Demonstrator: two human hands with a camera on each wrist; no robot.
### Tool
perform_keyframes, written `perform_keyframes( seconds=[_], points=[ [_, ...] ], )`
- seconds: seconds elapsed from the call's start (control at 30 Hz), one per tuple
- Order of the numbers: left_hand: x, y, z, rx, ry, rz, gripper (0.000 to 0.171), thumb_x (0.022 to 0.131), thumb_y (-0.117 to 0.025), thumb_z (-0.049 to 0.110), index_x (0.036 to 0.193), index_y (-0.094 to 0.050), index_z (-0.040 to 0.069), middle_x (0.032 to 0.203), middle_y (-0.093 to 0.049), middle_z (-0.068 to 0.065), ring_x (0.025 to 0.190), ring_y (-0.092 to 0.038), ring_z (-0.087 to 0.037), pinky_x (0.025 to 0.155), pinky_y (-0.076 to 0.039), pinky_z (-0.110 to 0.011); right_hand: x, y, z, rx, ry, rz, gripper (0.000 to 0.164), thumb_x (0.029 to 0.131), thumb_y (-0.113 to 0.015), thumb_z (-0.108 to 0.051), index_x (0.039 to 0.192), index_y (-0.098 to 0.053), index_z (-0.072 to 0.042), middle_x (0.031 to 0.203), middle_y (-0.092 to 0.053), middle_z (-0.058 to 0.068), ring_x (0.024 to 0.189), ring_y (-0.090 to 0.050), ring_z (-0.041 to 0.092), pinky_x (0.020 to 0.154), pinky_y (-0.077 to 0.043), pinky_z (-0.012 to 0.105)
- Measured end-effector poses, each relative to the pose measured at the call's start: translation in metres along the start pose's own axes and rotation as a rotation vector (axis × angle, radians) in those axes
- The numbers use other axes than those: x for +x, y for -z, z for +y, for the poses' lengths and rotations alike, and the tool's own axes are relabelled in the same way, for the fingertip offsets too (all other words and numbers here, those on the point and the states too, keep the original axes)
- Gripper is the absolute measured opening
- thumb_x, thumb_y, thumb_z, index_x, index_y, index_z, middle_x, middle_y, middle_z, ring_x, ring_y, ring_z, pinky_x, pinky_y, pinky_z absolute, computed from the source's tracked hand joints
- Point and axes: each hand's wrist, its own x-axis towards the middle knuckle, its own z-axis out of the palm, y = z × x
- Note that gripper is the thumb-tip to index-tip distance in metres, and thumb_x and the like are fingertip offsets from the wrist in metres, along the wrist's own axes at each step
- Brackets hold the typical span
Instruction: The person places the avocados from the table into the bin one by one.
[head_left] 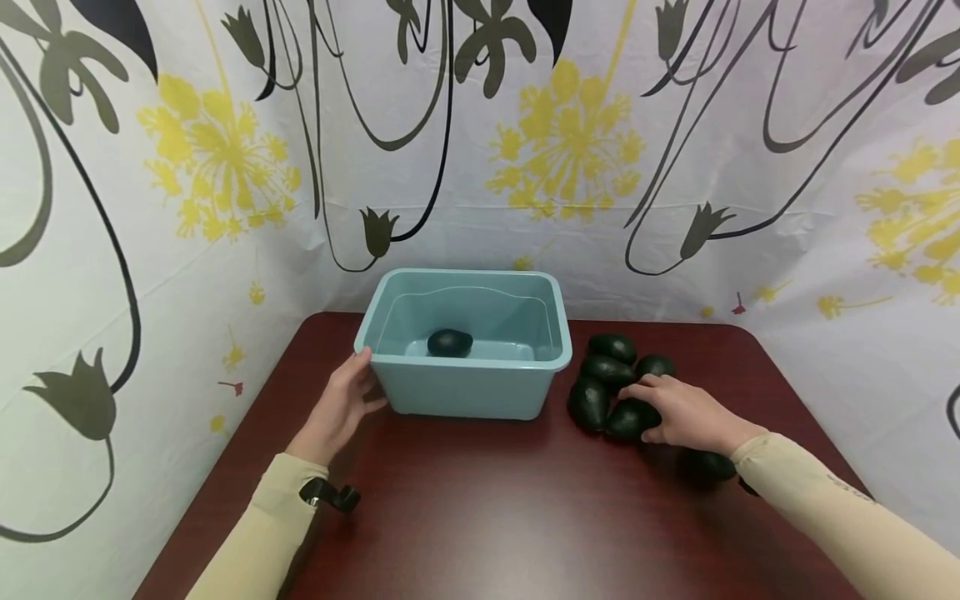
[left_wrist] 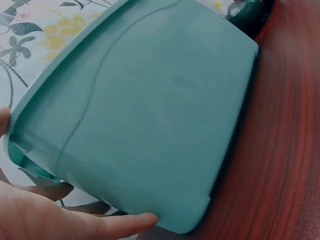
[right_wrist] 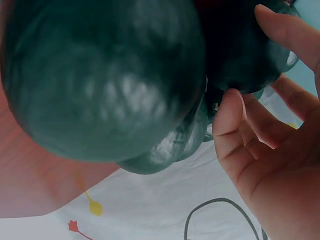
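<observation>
A light blue plastic tub (head_left: 465, 389) stands at the back of the table with one dark green avocado (head_left: 450, 342) on its floor. My left hand (head_left: 339, 408) holds the tub's left front corner, thumb at the rim and fingers against the outer wall, as the left wrist view also shows. To the right of the tub, my right hand (head_left: 690, 417) grips an avocado (head_left: 630, 419), fingers over its top and thumb at its near side. Several more avocados (head_left: 588, 404) cluster beside and behind it. In the right wrist view a large avocado (right_wrist: 105, 80) fills the foreground.
Another avocado (head_left: 707, 467) lies under the right forearm, partly hidden by it. The reddish-brown table (head_left: 480, 508) has rounded back corners. A white cloth (head_left: 465, 200) with flower prints hangs behind and around the table, close behind the tub.
</observation>
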Motion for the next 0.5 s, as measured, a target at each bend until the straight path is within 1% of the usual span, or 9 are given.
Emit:
perform_keyframes(
  seconds=[0.13,0.27,0.37,0.5],
  points=[
    [0.0003,0.0016,0.0029,-0.019,0.016,-0.01,0.06,0.107,-0.043,0.039,0.161,-0.02,0.024,0.164,-0.022,-0.009,0.147,-0.022,-0.036,0.106,-0.021,-0.074,0.0002,-0.0025,-0.0014,0.003,-0.005,-0.01,0.065,0.068,-0.092,-0.022,0.128,-0.066,-0.023,0.108,-0.059,-0.003,0.095,-0.059,0.02,0.07,-0.054,0.04],
    [0.0002,0.0026,0.0039,-0.03,0.03,-0.007,0.062,0.106,-0.046,0.04,0.161,-0.021,0.024,0.164,-0.02,-0.013,0.147,-0.023,-0.037,0.106,-0.023,-0.074,-0.0003,-0.0045,-0.0019,0.011,-0.005,-0.01,0.067,0.067,-0.093,-0.024,0.128,-0.066,-0.025,0.108,-0.059,-0.004,0.095,-0.06,0.02,0.071,-0.054,0.041],
    [0.0006,0.0034,0.0031,-0.019,0.028,-0.003,0.061,0.107,-0.045,0.04,0.161,-0.021,0.025,0.164,-0.02,-0.014,0.146,-0.024,-0.038,0.106,-0.023,-0.074,-0.0012,-0.0058,-0.0012,0.023,-0.011,-0.018,0.067,0.067,-0.094,-0.025,0.128,-0.066,-0.027,0.11,-0.06,-0.003,0.095,-0.061,0.02,0.071,-0.055,0.042],
    [0.0014,0.0043,0.0023,-0.009,0.028,0.001,0.061,0.107,-0.044,0.039,0.161,-0.021,0.025,0.163,-0.021,-0.014,0.146,-0.024,-0.038,0.106,-0.023,-0.073,-0.0021,-0.0063,-0.001,0.059,-0.027,-0.049,0.067,0.069,-0.093,-0.025,0.129,-0.064,-0.026,0.112,-0.06,-0.003,0.09,-0.062,0.017,0.071,-0.054,0.041]
  ],
)
